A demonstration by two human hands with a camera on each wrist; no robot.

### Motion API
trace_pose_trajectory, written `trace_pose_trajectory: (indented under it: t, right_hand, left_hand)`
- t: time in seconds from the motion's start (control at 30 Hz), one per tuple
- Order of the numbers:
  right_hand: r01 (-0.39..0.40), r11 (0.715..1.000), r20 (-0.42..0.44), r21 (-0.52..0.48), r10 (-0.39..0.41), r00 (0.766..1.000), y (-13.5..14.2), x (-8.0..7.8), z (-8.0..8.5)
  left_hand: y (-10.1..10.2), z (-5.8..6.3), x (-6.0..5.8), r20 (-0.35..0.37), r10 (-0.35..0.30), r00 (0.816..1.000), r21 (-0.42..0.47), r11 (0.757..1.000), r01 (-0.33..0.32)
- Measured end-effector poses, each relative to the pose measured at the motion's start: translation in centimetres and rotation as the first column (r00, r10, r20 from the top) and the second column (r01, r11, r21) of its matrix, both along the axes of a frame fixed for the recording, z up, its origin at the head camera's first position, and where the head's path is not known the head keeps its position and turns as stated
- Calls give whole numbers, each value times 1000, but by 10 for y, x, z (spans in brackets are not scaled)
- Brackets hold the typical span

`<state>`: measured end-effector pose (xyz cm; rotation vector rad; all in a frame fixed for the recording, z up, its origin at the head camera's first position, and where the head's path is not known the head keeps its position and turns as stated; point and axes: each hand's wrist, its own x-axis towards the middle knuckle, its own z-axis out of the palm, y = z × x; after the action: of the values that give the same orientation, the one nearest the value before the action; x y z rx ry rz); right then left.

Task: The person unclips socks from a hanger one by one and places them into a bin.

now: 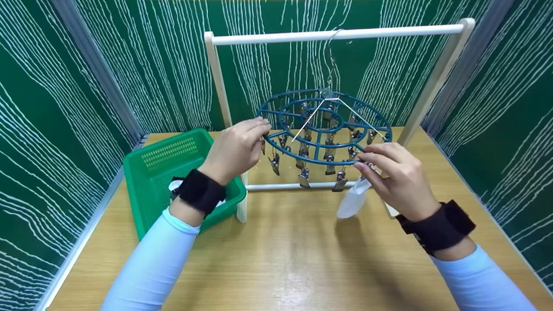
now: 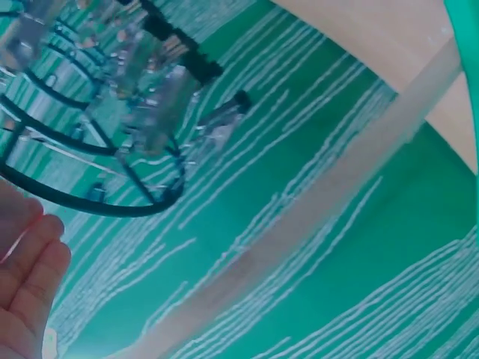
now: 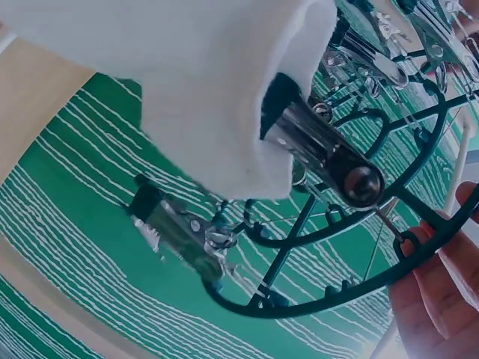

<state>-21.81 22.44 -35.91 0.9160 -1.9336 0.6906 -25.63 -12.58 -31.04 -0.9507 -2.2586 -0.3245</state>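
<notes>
A round dark teal clip hanger [image 1: 317,162] hangs by a metal hook from a white rail, with metal clips [image 1: 304,178] dangling under its rings. At its left rim is my left hand [image 1: 239,147]; in the left wrist view its fingers [image 2: 39,273] are fairly straight beside the rim, and whether they touch is unclear. My right hand [image 1: 395,179] pinches the front right of the outer ring between thumb and fingers [image 3: 438,299]. Just below it hangs a small white sock-like cloth [image 1: 354,199], its edge held in a clip [image 3: 329,153].
A green plastic basket [image 1: 140,190] stands at the left with some white and black items in it, partly behind my left wrist. The wooden stand's posts [image 1: 436,82] flank the hanger, and a low white bar [image 1: 281,187] crosses beneath. Green walls enclose the wooden table [image 1: 276,259].
</notes>
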Motion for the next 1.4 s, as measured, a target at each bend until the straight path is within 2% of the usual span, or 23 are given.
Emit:
trace_pose_trajectory:
  t: [0.1,0.2,0.4,0.57,0.83,1.1,1.3,1.4]
  right_hand:
    - [-4,1000,-17,-2,4,1000,-6,2,2]
    - [-2,1000,-38,2,2,999,-13,3,4]
    - [17,1000,-79,4,-16,997,-30,3,7]
    - [22,1000,-98,-5,-22,995,-42,2,7]
    - [37,999,-97,-17,-39,994,-57,2,6]
    - [6,998,-88,-56,-10,996,-57,10,8]
    - [-33,995,-97,-92,24,995,-55,20,6]
    - [-20,997,-85,-78,14,996,-54,25,0]
  left_hand:
    - [8,0,6,-66,-27,997,27,999,28]
    - [19,0,13,-144,-86,986,28,995,91]
    - [39,-3,23,-231,-178,957,-62,984,168]
    - [47,-7,24,-265,-198,944,-124,978,170]
    - [51,-12,21,-347,-175,922,-160,979,126]
    - [47,-12,19,-329,-133,935,-137,986,92]
    - [38,-10,15,-236,-113,965,-106,990,90]
    - [34,-9,12,-183,-99,978,-91,992,83]
